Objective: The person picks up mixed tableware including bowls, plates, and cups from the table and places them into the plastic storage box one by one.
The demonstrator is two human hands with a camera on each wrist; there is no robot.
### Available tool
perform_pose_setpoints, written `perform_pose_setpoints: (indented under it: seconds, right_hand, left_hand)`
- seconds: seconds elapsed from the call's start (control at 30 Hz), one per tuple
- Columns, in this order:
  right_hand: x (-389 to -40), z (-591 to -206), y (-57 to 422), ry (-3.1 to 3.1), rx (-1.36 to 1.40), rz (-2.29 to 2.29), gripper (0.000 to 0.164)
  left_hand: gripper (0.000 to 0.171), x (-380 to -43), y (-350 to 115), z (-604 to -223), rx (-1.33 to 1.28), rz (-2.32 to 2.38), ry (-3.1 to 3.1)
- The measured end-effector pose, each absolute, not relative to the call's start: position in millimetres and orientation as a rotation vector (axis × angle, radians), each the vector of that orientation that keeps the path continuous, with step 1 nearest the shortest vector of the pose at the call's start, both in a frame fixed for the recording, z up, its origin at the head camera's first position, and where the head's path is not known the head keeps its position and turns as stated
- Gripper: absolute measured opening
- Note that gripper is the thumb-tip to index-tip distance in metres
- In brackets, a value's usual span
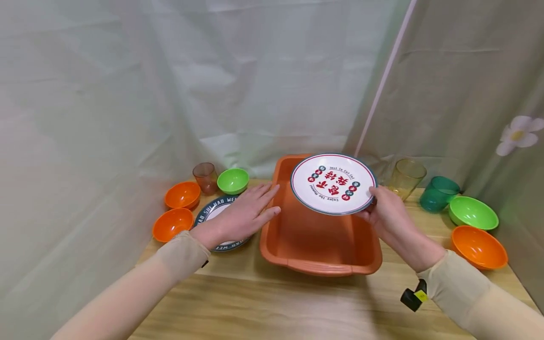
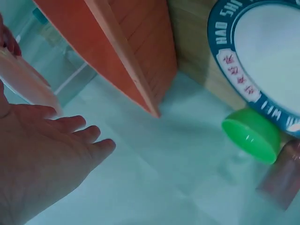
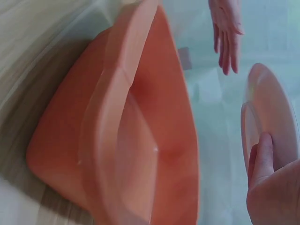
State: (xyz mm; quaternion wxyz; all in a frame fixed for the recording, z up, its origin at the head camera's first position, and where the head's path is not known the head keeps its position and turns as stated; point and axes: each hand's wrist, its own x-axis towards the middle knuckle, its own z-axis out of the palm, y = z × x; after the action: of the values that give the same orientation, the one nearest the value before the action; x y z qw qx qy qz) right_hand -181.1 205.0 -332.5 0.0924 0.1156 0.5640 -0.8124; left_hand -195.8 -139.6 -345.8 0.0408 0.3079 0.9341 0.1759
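My right hand pinches the right rim of a white plate with red and green lettering, thumb on top and fingers beneath. The plate hovers over an orange plastic basin, and its underside shows in the right wrist view. My left hand hangs over the basin's left rim with fingers straight, holding nothing. Below that hand a second plate, with a dark teal lettered rim, lies on the table, partly hidden by the hand and wrist.
On the left stand two orange bowls, a green bowl and a brownish cup. To the right are a yellowish glass, a teal cup, a green bowl and an orange bowl. Pale curtains enclose the wooden table.
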Motion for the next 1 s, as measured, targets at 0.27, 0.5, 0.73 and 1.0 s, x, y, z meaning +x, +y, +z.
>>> perform_pose_setpoints:
  seconds: [0.27,0.5,0.73,1.0]
  right_hand:
    - [-183,-330,196,1.698,0.362,-2.356,0.053]
    - [-183,-334,186,1.664,0.371,-2.365,0.052]
    - [-184,-342,180,1.678,0.332,-2.378,0.049]
    - [-187,-349,180,1.706,0.308,-2.375,0.048]
  left_hand:
    - [0.062,-208,-123,-339,0.298,1.694,2.048]
    - [0.063,-218,-96,-343,-0.110,2.152,1.346]
    - [0.060,-218,-79,-347,-0.162,2.206,1.242]
    - [0.053,-217,-72,-349,-0.264,2.251,1.224]
